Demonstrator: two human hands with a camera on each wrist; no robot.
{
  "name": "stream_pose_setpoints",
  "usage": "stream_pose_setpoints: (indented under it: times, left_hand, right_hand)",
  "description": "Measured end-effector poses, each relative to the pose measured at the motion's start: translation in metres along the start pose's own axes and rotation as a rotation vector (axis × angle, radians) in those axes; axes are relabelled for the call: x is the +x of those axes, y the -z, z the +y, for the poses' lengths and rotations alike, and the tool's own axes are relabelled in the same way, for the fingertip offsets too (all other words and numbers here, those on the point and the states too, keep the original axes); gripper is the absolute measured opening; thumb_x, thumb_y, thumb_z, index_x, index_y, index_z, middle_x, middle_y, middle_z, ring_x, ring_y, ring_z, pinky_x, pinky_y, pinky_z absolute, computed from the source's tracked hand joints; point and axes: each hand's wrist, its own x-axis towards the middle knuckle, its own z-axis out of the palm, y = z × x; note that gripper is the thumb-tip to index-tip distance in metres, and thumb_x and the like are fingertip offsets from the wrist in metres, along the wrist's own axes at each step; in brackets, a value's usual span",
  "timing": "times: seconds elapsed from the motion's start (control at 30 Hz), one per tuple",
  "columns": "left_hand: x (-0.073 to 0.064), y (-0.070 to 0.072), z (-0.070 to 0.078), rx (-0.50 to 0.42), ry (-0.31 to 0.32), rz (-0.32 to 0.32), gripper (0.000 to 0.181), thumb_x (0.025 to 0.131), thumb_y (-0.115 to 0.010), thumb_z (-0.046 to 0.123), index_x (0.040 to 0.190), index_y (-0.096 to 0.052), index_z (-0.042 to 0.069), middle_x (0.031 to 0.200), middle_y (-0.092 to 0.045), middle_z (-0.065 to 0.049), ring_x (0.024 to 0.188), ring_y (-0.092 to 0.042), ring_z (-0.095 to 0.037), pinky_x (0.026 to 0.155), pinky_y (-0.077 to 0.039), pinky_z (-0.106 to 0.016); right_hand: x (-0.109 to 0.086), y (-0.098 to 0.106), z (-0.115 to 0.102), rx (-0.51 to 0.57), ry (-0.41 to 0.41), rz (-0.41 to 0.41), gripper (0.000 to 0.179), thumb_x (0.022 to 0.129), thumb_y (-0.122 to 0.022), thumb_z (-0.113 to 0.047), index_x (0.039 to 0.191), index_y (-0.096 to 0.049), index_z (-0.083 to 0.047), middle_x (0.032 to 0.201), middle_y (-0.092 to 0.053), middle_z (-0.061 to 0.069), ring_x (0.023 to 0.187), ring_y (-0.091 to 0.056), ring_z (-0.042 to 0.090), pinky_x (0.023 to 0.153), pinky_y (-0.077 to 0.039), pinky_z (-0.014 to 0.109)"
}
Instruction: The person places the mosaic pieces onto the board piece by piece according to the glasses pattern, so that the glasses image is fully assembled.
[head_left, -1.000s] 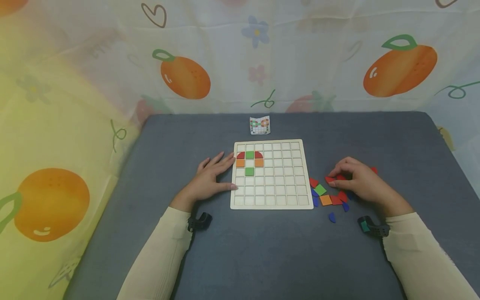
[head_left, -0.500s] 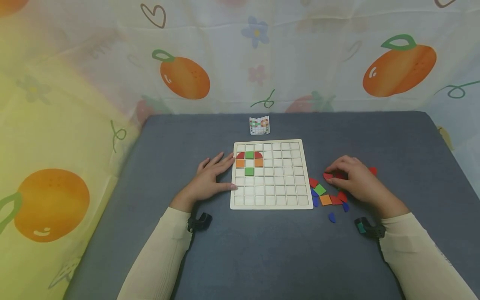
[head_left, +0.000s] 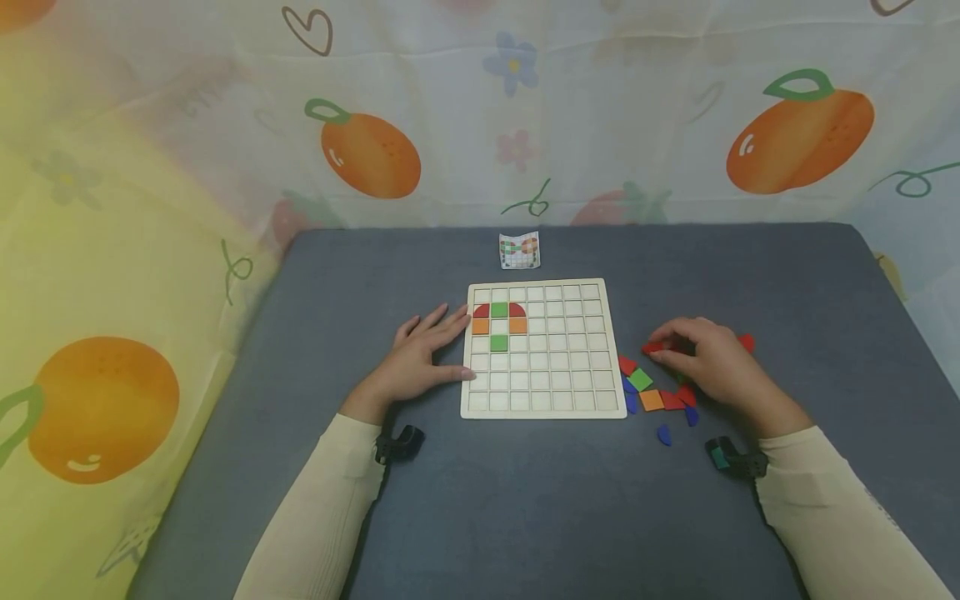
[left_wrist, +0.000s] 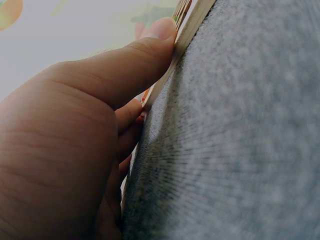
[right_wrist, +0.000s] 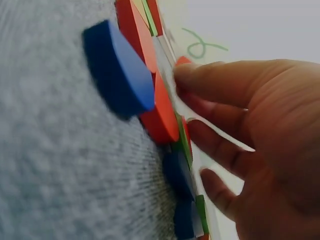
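A pale wooden grid board (head_left: 566, 362) lies on the table, with red, green and orange tiles set in its upper left squares. My left hand (head_left: 422, 350) rests at the board's left edge, fingers spread and the thumb (left_wrist: 157, 35) on the rim. To the right of the board, my right hand (head_left: 712, 358) pinches a red tile (head_left: 652, 347) between thumb and fingertips. In the right wrist view only a bit of this red tile (right_wrist: 183, 60) shows past the thumb. Beneath and around that hand lie loose tiles, among them a green one (head_left: 640, 380) and an orange one (head_left: 652, 400).
A small printed card (head_left: 519, 250) with a coloured grid pattern lies behind the board. Several blue pieces, such as one rounded piece (head_left: 664, 435), lie nearer the front. A fruit-patterned cloth (head_left: 637, 100) hangs behind the grey table (head_left: 525, 508).
My right hand has shifted a little left towards the board, bringing the pinched red tile with it. The left hand and the board have stayed in place.
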Motion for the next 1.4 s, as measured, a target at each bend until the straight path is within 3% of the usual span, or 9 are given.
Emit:
stream_pose_setpoints:
  times: [0.2, 0.37, 0.57, 0.9, 1.4]
  left_hand:
    - [0.0, 0.0, 0.0, 0.0, -0.002, -0.002, 0.1, 0.095, -0.082, 0.057, 0.174, -0.03, 0.023, 0.178, -0.02, 0.014, 0.165, -0.003, -0.017, 0.127, 0.005, -0.056]
    - [0.0, 0.001, 0.0, -0.002, 0.001, -0.006, 0.1, 0.095, -0.082, 0.056, 0.174, -0.03, 0.022, 0.178, -0.02, 0.013, 0.166, -0.003, -0.018, 0.127, 0.005, -0.056]
    - [0.001, 0.001, 0.002, -0.001, 0.01, -0.011, 0.1, 0.095, -0.083, 0.056, 0.174, -0.03, 0.022, 0.178, -0.02, 0.013, 0.165, -0.003, -0.017, 0.127, 0.006, -0.055]
    - [0.001, 0.0, 0.0, 0.002, 0.003, -0.01, 0.1, 0.095, -0.083, 0.056, 0.174, -0.03, 0.023, 0.178, -0.02, 0.014, 0.165, -0.003, -0.016, 0.127, 0.005, -0.055]
    - [0.0, 0.0, -0.001, -0.007, 0.001, -0.008, 0.1, 0.096, -0.083, 0.055, 0.174, -0.03, 0.023, 0.178, -0.02, 0.014, 0.165, -0.002, -0.016, 0.127, 0.005, -0.056]
  right_hand:
    - [-0.002, -0.001, -0.009, 0.107, -0.042, 0.111, 0.015, 0.102, -0.081, -0.016, 0.116, -0.079, -0.009, 0.104, -0.076, 0.005, 0.088, -0.065, 0.022, 0.076, -0.052, 0.029]
    - [-0.001, -0.001, -0.018, 0.199, -0.039, 0.139, 0.021, 0.103, -0.08, -0.014, 0.123, -0.077, -0.008, 0.11, -0.077, 0.008, 0.086, -0.067, 0.015, 0.072, -0.05, 0.018]
    - [0.002, -0.004, -0.032, 0.258, -0.042, 0.116, 0.024, 0.104, -0.078, -0.014, 0.126, -0.074, -0.006, 0.11, -0.075, 0.008, 0.09, -0.07, 0.017, 0.076, -0.051, 0.019]
    - [0.012, -0.019, -0.052, 0.365, -0.017, 0.067, 0.022, 0.103, -0.08, -0.015, 0.122, -0.074, -0.006, 0.106, -0.073, 0.008, 0.087, -0.073, 0.028, 0.071, -0.058, 0.031]
    - [0.04, -0.044, -0.088, 0.456, 0.048, 0.032, 0.022, 0.1, -0.082, -0.01, 0.121, -0.077, -0.005, 0.104, -0.076, 0.005, 0.089, -0.072, 0.024, 0.077, -0.056, 0.027]
